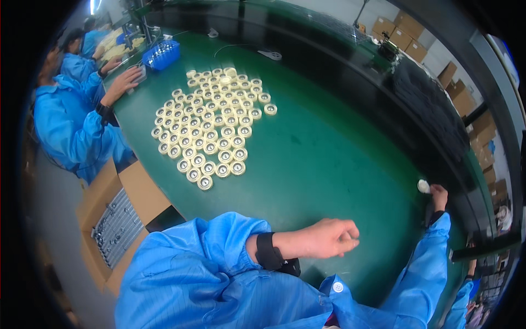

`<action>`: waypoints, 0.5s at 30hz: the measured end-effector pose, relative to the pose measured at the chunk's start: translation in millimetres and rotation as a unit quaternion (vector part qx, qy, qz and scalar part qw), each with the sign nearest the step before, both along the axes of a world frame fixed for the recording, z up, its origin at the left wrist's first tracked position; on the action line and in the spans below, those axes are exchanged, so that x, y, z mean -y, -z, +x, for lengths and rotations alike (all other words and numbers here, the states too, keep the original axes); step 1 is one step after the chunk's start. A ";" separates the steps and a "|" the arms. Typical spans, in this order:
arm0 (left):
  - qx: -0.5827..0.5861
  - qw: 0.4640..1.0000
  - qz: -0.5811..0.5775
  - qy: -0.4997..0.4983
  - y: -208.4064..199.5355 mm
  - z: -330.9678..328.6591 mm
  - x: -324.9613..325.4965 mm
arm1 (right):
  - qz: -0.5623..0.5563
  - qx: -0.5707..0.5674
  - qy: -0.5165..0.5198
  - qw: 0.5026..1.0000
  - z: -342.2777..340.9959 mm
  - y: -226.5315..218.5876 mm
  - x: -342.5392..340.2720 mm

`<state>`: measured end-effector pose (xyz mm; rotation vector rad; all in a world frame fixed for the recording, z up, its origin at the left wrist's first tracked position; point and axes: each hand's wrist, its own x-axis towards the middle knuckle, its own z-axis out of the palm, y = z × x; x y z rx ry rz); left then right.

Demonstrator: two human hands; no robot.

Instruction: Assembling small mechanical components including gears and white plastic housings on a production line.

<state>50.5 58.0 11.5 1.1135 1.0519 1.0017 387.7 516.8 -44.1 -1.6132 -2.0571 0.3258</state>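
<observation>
My left hand (327, 239) is held over the near part of the green table, its fingers curled in. Whatever those fingers may hold is hidden. Out at the far right, my right hand (439, 196) pinches a pale round piece (423, 186) at the table's edge. That piece looks like a cream gear, but its details are too small to tell. To the left of both hands, a large cluster of cream gears (211, 123) with dark metal centres lies flat on the table (323, 159). A few pale pieces rest on top of the far gears.
An open cardboard box (143, 189) with rows of metal parts stands at the lower left. A blue bin (162, 55) of small parts sits at the far left, beside a co-worker's hand (125, 81). Dark cloth (424, 104) lies along the far right side.
</observation>
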 end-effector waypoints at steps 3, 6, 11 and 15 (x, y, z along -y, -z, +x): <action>-0.066 0.995 0.056 0.049 -7.8 1.7 0.6 | 0.199 0.187 0.083 0.958 -34.4 -19.7 37.8; 0.015 0.996 0.084 0.022 -6.6 2.4 3.8 | 0.108 -0.070 -0.174 0.976 -174.3 -53.7 118.4; 0.109 0.982 0.116 -0.107 -12.4 -3.3 7.0 | -0.059 -0.181 -0.462 0.866 -359.1 -47.2 231.9; 0.170 0.963 0.131 -0.162 -25.0 -4.0 8.7 | -0.080 -0.197 -0.490 0.846 -448.5 -38.4 278.2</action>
